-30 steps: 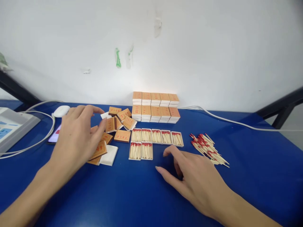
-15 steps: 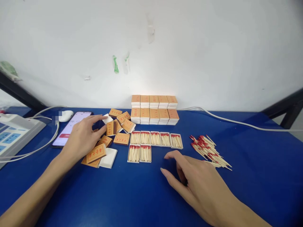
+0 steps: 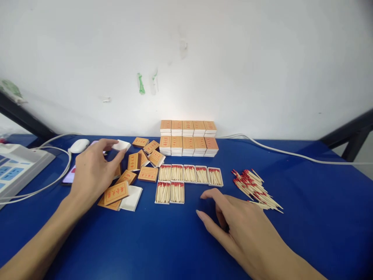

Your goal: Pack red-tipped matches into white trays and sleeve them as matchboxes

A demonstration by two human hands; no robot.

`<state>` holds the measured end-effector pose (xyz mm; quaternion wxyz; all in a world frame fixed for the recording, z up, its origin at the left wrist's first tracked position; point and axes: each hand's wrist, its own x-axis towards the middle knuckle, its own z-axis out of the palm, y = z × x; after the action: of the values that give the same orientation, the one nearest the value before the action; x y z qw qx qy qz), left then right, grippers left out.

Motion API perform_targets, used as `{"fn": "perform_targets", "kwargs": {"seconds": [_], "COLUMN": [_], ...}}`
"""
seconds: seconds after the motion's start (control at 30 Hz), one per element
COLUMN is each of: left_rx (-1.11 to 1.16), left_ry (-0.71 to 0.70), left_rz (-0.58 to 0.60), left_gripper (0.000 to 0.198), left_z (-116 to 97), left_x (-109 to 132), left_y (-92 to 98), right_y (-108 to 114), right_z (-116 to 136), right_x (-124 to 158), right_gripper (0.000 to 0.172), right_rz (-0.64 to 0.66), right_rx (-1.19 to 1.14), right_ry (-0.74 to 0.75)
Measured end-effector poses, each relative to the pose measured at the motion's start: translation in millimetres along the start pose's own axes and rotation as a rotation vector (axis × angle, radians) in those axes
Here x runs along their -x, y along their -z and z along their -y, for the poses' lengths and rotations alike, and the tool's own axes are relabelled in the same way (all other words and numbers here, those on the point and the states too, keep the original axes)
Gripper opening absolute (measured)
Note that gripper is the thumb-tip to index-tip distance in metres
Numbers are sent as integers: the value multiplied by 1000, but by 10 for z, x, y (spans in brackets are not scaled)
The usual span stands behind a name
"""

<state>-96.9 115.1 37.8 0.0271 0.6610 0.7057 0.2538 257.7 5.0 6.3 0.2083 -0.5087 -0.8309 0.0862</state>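
Between the thumb and fingers of my left hand [image 3: 94,163] is a white matchbox tray [image 3: 121,145], raised over the left side of the table. Below and beside it lie loose orange matchbox sleeves [image 3: 148,174] in a scattered heap, with another white tray [image 3: 131,198] face down among them. My right hand [image 3: 241,223] hovers over the blue table, thumb and index finger apart, holding nothing. Ahead of it, open trays filled with red-tipped matches [image 3: 177,192] stand in two rows. A pile of loose matches [image 3: 258,188] lies just beyond my right hand.
Stacked orange matchboxes [image 3: 188,144] stand in two rows by the wall. At left are a phone [image 3: 68,177] partly behind my hand, a white earbud case [image 3: 79,146] and a white power strip [image 3: 23,169]. A white cable [image 3: 279,153] runs along the back right.
My left hand has closed on the white tray and lifted it off the heap, moving slightly left. My right hand has barely moved. The view has shifted a little.
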Motion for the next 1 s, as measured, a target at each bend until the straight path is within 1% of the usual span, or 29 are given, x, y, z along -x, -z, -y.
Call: {"fn": "perform_targets", "kwargs": {"seconds": [0.07, 0.13, 0.2, 0.27, 0.33, 0.43, 0.47, 0.53, 0.57, 0.63, 0.73, 0.8, 0.83, 0.9, 0.97, 1.0], "left_rx": [80, 190, 307, 394, 441, 465, 489, 555, 587, 644, 694, 688, 674, 651, 685, 736], "left_ry": [-5, -47, -123, -214, -317, -455, -522, -595, -620, -630, -579, -535, -526, -545, -572, -569], "left_rz": [-66, -86, -55, 16, 86, 188, 213, 259, 279, 329, 426, 463, 449, 371, 288, 274], "left_gripper": [51, 54, 52, 44, 39, 42, 44, 51, 52, 54, 53, 52, 52, 49, 39, 32], "left_z": [-83, -179, -288, -403, -518, -663, -700, -751, -766, -774, -739, -701, -687, -684, -729, -765], "left_x": [32, 89, 199, 375, 602, 945, 1036, 1161, 1196, 1227, 1229, 1218, 1205, 1164, 1127, 1129], "left_y": [30, 44, 47, 41, 25, -25, -46, -87, -103, -122, -111, -77, -52, 13, 87, 119], "right_y": [-2, -3, 3, 14, 24, 20, 12, -12, -24, -35, -6, 36, 58, 96, 118, 124], "right_z": [-4, -9, -14, -14, -4, 31, 46, 70, 78, 82, 70, 65, 66, 73, 78, 77], "right_x": [-2, -6, -8, -1, 16, 46, 52, 56, 54, 50, 44, 38, 33, 18, -3, -14], "right_gripper": [30, 26, 21, 20, 32, 51, 56, 63, 63, 55, 37, 24, 22, 22, 23, 24], "right_rz": [5, -3, -18, -46, -71, -116, -121, -119, -110, -105, -174, -217, -226, -227, -243, -261], "right_rx": [-8, -24, -67, -126, -184, -224, -228, -213, -194, -139, -76, -76, -88, -125, -163, -173], "right_ry": [-5, -7, -9, 3, 36, 91, 107, 154, 186, 252, 313, 332, 333, 315, 271, 246]}}
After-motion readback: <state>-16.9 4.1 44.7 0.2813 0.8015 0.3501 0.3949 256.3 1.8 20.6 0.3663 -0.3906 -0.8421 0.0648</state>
